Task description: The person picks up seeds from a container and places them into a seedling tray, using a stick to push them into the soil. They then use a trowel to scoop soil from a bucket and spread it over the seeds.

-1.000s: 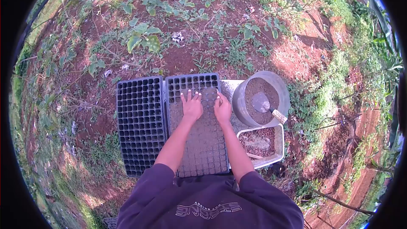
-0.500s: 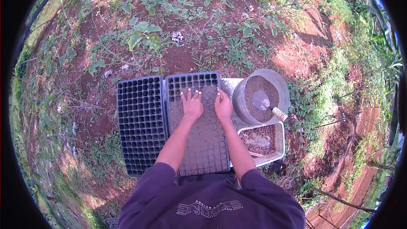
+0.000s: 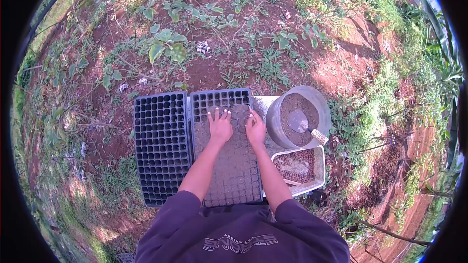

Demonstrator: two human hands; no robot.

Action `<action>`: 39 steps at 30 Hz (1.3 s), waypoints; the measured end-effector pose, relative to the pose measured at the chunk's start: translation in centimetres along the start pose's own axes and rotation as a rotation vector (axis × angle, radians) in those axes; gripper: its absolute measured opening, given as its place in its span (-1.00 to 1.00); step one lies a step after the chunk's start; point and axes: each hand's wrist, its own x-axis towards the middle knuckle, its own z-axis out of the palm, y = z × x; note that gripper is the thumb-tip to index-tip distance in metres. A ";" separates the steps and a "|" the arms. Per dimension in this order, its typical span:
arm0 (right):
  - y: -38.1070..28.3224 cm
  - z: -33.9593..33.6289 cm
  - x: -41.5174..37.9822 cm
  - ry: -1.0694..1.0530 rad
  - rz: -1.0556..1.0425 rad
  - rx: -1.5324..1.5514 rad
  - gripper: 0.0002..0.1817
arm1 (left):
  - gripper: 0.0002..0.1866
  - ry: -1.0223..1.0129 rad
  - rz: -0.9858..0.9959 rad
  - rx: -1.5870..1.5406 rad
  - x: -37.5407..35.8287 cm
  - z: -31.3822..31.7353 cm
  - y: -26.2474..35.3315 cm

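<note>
A black seedling tray lies before me, most of its cells covered with brown soil. Several rows at its far end show dark hollows. My left hand is flat on the soil near that end, fingers stretched forward and slightly apart. At the tray's right edge, my right hand has its fingers drawn together on the rim; their undersides are hidden. To the left lies a second black seedling tray with unfilled cells.
Right of the trays stands a round metal pot of soil, with a trowel lying in it. Nearer me is a pale rectangular container holding brown grains and a small stick. A light board shows beneath. Weeds and red earth surround everything.
The trays and containers sit slightly lower in view as the camera tilts. Both hands keep nearly the same places on the tray.
</note>
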 end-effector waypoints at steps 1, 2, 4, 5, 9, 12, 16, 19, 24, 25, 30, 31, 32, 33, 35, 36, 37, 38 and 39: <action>0.2 0.1 -0.1 -0.002 0.000 0.000 -0.67 | -0.43 0.002 0.000 -0.011 0.0 0.0 0.0; 0.2 0.0 -0.1 -0.022 0.010 -0.018 -0.67 | -0.43 0.006 0.000 -0.021 0.0 0.0 0.0; 0.0 0.0 0.0 -0.043 0.016 -0.036 -0.67 | -0.43 0.011 0.001 -0.020 0.0 0.0 -0.1; 0.1 0.1 0.1 -0.036 0.005 -0.015 -0.67 | -0.44 0.014 0.003 -0.019 0.0 0.1 -0.1; 0.0 -0.3 0.3 -0.058 -0.029 -0.002 -0.67 | -0.45 0.028 0.005 -0.045 0.2 0.3 -0.3; -0.4 -0.7 0.5 -0.083 0.033 -0.007 -0.66 | -0.45 0.035 0.007 -0.044 0.1 0.4 -0.2; -0.2 -0.6 0.4 -0.087 0.005 -0.026 -0.67 | -0.46 0.037 0.005 -0.036 0.1 0.4 -0.2; -0.1 -0.6 0.3 -0.068 -0.005 0.023 -0.67 | -0.46 0.044 0.005 -0.039 0.1 0.6 -0.2; 0.2 -0.4 -0.1 -0.064 -0.029 0.024 -0.67 | -0.47 0.072 0.008 -0.056 0.2 0.9 -0.3; 0.1 -0.4 -0.2 -0.064 -0.027 0.026 -0.67 | -0.47 0.070 0.011 -0.058 0.2 0.9 -0.4; -0.3 -0.8 -0.3 -0.044 -0.054 -0.017 -0.69 | -0.47 0.095 0.024 -0.060 0.2 1.2 -0.5; -0.4 -0.7 -0.2 -0.045 -0.056 -0.016 -0.69 | -0.47 0.094 0.024 -0.062 0.3 1.2 -0.5; -0.4 -0.7 -0.2 -0.035 -0.023 0.013 -0.69 | -0.47 0.091 0.024 -0.064 0.2 1.1 -0.4; -0.5 -0.7 -0.2 -0.025 0.010 0.040 -0.69 | -0.47 0.091 0.023 -0.064 0.1 1.1 -0.4; -0.8 -0.9 0.0 -0.040 0.009 0.027 -0.69 | -0.46 0.078 0.024 -0.057 0.1 1.0 -0.4; -1.2 -1.1 0.0 -0.055 0.007 0.014 -0.69 | -0.46 0.077 0.025 -0.057 0.1 1.0 -0.4; -1.5 -1.4 -0.1 -0.054 0.008 0.014 -0.69 | -0.46 0.067 0.021 -0.049 0.1 1.0 -0.4; -2.1 -1.8 -0.2 -0.064 0.006 -0.023 -0.69 | -0.45 0.059 0.016 -0.041 0.1 0.9 -0.3; -2.7 -2.2 -0.2 -0.075 0.003 -0.059 -0.69 | -0.45 0.061 0.015 -0.041 0.2 0.8 -0.3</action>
